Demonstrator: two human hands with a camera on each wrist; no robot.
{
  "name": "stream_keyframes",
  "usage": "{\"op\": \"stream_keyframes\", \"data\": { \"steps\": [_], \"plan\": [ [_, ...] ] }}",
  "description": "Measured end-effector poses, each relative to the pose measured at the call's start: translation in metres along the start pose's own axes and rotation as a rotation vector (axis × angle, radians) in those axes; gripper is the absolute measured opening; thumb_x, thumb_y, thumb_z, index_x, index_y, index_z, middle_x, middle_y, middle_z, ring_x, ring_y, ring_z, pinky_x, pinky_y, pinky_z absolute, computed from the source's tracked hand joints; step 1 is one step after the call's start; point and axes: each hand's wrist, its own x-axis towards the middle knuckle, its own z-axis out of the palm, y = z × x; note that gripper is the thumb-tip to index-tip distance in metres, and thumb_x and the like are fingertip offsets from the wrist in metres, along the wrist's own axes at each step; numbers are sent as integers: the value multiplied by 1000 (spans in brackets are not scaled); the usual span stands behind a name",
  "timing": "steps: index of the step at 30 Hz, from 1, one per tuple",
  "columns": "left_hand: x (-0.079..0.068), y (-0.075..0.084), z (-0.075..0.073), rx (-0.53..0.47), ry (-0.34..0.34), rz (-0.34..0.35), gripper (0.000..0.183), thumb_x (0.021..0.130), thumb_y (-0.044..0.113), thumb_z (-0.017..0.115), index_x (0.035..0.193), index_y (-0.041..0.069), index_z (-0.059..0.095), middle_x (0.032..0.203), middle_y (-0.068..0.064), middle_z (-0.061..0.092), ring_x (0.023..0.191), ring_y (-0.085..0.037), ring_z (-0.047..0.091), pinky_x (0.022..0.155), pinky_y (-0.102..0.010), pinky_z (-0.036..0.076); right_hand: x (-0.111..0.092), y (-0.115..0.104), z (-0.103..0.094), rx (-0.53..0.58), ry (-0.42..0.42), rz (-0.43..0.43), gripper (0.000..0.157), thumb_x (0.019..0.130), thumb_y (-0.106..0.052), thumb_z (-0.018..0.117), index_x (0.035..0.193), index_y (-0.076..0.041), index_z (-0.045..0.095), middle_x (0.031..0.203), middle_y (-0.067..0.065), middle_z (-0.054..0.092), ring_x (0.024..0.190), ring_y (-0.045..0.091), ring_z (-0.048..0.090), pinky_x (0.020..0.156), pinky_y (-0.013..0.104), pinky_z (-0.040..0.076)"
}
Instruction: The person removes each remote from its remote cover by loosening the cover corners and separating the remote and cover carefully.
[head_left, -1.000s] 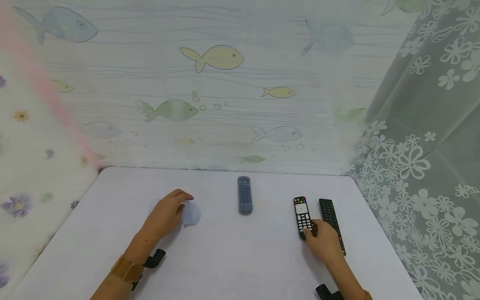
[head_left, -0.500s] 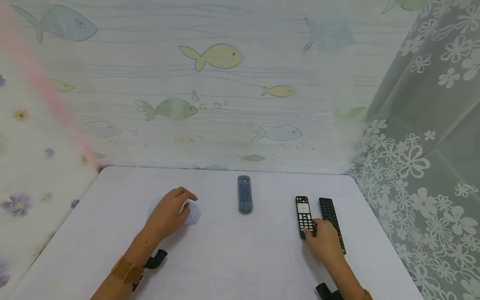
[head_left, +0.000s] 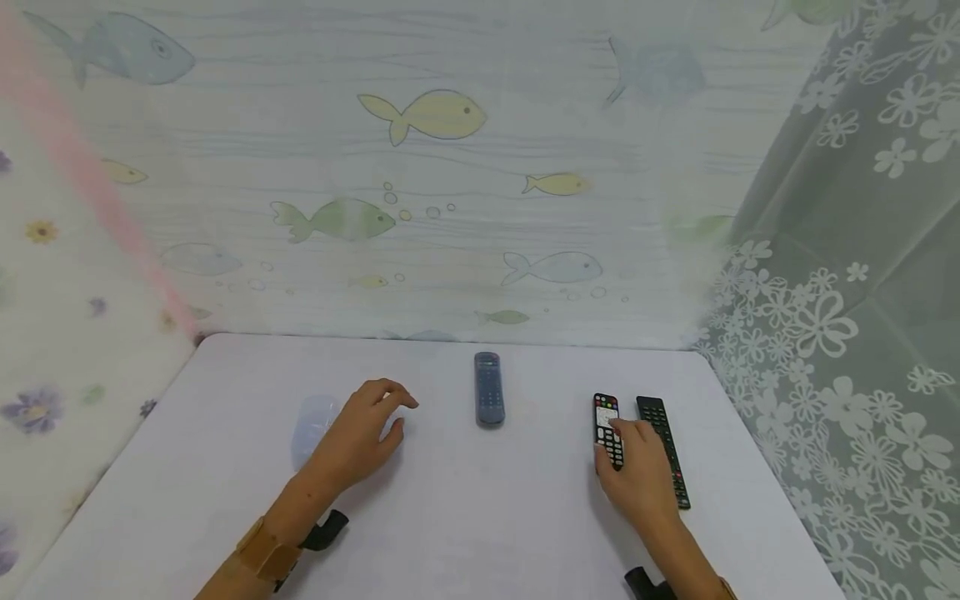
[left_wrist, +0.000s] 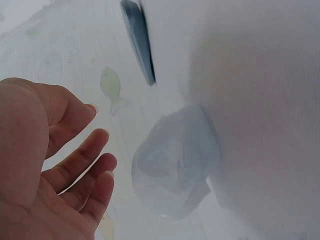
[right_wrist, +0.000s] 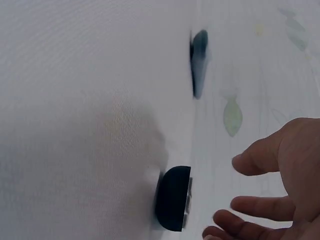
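My left hand (head_left: 367, 433) hovers over the table's left half, fingers loosely bent and holding nothing. Beside it lies a crumpled, see-through bluish plastic piece (head_left: 311, 425), partly covered by the hand in the head view; the left wrist view shows the plastic (left_wrist: 175, 162) apart from the fingers. My right hand (head_left: 637, 471) is above a black remote control with white buttons (head_left: 606, 417), hiding its lower right part. In the right wrist view, thumb and fingers are spread, with a gap to that remote (right_wrist: 174, 200). An all-black remote control (head_left: 667, 442) lies partly under this hand.
A blue-grey remote control (head_left: 490, 392) lies near the table's far edge, between the hands. The white table (head_left: 465, 517) ends at a fish-print curtain (head_left: 420, 250), with a floral grey curtain (head_left: 817, 333) on the right.
My left hand has moved right, uncovering more of the plastic. My right hand has let go of the white-buttoned remote, which has shifted slightly right, and risen over it.
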Motion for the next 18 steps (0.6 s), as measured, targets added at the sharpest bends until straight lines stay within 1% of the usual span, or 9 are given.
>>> {"op": "stream_keyframes", "data": {
  "steps": [2, 5, 7, 9, 12, 15, 18],
  "plan": [
    [0, 4, 2, -9, -11, -2, 26, 97, 4, 70, 122, 12, 71, 130, -4, 62, 129, -27, 57, 107, -47, 50, 1, -3, 3, 16, 28, -47, 42, 92, -10, 79, 129, 5, 66, 123, 22, 64, 115, 41, 63, 90, 54, 55],
    [3, 11, 7, -26, -27, -6, 29, 98, 6, 71, 126, 13, 69, 132, -3, 61, 129, -26, 57, 108, -45, 51, 4, -7, 7, 44, 57, -115, 46, 89, -7, 82, 130, 4, 66, 125, 21, 64, 119, 41, 62, 95, 56, 54],
    [5, 15, 11, -34, -40, -11, 31, 98, 8, 71, 129, 14, 67, 133, -3, 60, 131, -25, 56, 109, -45, 51, 7, -11, 10, 66, 51, -150, 49, 87, -6, 83, 132, 3, 65, 127, 20, 63, 121, 41, 62, 99, 57, 53],
    [9, 20, 15, -49, -54, -14, 34, 98, 8, 71, 131, 13, 66, 135, -3, 59, 133, -26, 55, 110, -44, 50, 10, -16, 14, 74, 28, -181, 52, 88, -7, 83, 135, 2, 64, 130, 20, 63, 124, 41, 61, 102, 57, 52],
    [15, 26, 22, -64, -73, -11, 37, 99, 10, 71, 136, 14, 63, 138, -4, 57, 136, -26, 52, 111, -43, 49, 15, -23, 20, 72, -10, -195, 55, 88, -10, 84, 138, 0, 63, 133, 19, 62, 126, 40, 60, 104, 56, 52],
    [22, 30, 30, -85, -81, -7, 40, 100, 12, 71, 139, 14, 61, 139, -4, 55, 137, -25, 51, 111, -42, 49, 20, -31, 26, 65, -29, -191, 57, 88, -12, 85, 140, -2, 62, 134, 18, 61, 127, 39, 59, 104, 55, 52],
    [28, 33, 38, -108, -85, -33, 43, 101, 13, 71, 142, 13, 59, 140, -4, 54, 137, -23, 52, 111, -40, 49, 26, -39, 31, 66, -54, -181, 59, 88, -14, 86, 141, -4, 62, 136, 17, 61, 128, 37, 58, 105, 54, 52]
  ]
}}
